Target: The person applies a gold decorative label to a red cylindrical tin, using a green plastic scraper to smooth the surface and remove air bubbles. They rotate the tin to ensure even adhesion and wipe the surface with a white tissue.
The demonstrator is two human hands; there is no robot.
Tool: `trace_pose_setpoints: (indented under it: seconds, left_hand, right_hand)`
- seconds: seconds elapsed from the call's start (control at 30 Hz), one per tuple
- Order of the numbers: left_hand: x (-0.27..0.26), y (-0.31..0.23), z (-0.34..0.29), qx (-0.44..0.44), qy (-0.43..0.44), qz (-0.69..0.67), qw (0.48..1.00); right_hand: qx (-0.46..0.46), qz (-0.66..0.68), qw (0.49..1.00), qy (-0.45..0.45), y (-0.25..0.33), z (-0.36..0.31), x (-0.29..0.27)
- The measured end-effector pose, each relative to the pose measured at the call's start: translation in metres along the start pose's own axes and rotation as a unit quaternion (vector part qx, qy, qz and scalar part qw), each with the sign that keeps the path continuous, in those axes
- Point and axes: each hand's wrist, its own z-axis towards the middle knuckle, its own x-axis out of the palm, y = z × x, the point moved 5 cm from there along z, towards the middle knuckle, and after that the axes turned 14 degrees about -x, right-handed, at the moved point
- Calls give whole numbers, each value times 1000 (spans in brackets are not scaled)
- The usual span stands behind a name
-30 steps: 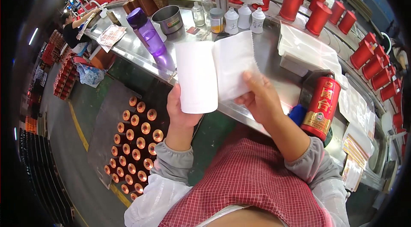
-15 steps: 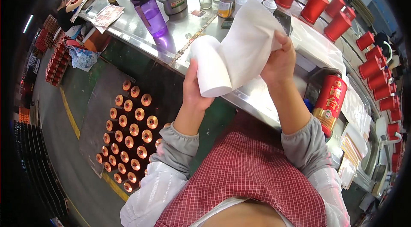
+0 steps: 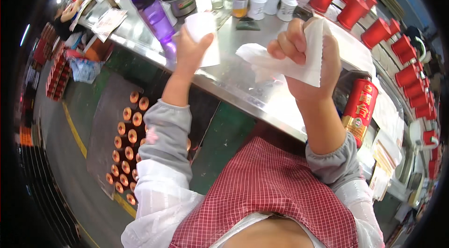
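My left hand (image 3: 189, 51) is wrapped round a white paper roll (image 3: 202, 24) over the metal table, beside the purple bottle. A loose end of paper hangs below the roll. My right hand (image 3: 313, 56) is closed, its fingers curled, on a torn paper sheet (image 3: 280, 63). One part of that sheet stretches out to the left, and its jagged edge shows at the palm. The sheet and the roll are apart.
A purple water bottle (image 3: 156, 16), a metal pot (image 3: 179, 0), a jar with a grey lid (image 3: 240, 2) and white bottles (image 3: 286, 7) stand along the back. A red-and-gold bottle (image 3: 359, 110) is at right. Several red containers (image 3: 353, 12) line the conveyor. Gold-topped items (image 3: 125, 153) sit on the lower left.
The sheet has come away from the roll. My left hand has moved left and farther off with the roll, while my right hand has curled round the sheet.
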Motion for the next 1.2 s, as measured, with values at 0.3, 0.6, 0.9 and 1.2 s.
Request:
trace_pose_setpoints:
  seconds: [0.3, 0.6, 0.9, 1.2]
  left_hand:
    - [31, 40, 50, 30, 21, 313, 949]
    - [137, -101, -122, 50, 527, -231, 817]
    - [223, -237, -348, 248, 648, -130, 708]
    - [330, -234, -538, -255, 877, -67, 403]
  right_hand:
    - [48, -269, 937, -218, 52, -62, -39]
    - [53, -476, 805, -350, 181, -224, -21]
    - [-124, -418, 770, -467, 272, -399, -9]
    - [-290, -295, 750, -517, 350, -546, -31]
